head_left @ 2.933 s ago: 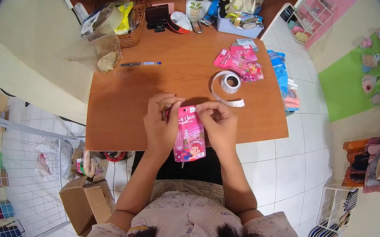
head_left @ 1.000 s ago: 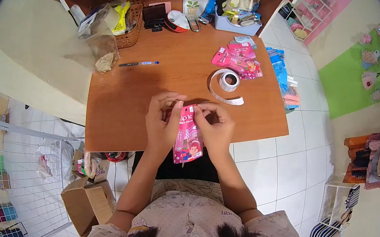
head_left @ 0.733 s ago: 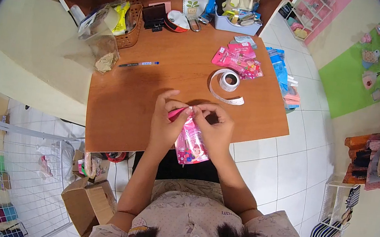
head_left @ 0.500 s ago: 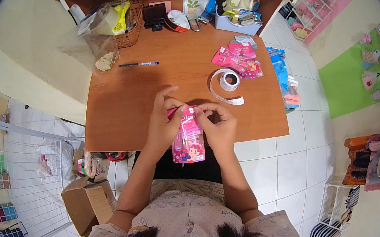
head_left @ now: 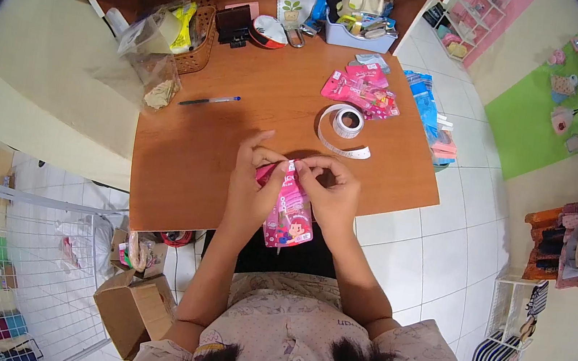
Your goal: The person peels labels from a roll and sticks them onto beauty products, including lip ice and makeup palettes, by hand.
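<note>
here the pink packet is held over the near edge of the wooden table, just in front of the person's body, with its printed cartoon end pointing down toward the lap. the left hand grips the upper left side of the packet, the thumb and fingers pinching the top corner. the right hand is on the upper right side, its fingertips pressed together on the top edge of the packet, close to the left thumb. behind the hands, on the table, lies a roll of white sticker tape with a loose strip. further away there is a pile of pink packets, a pen, and a brown basket.
</note>
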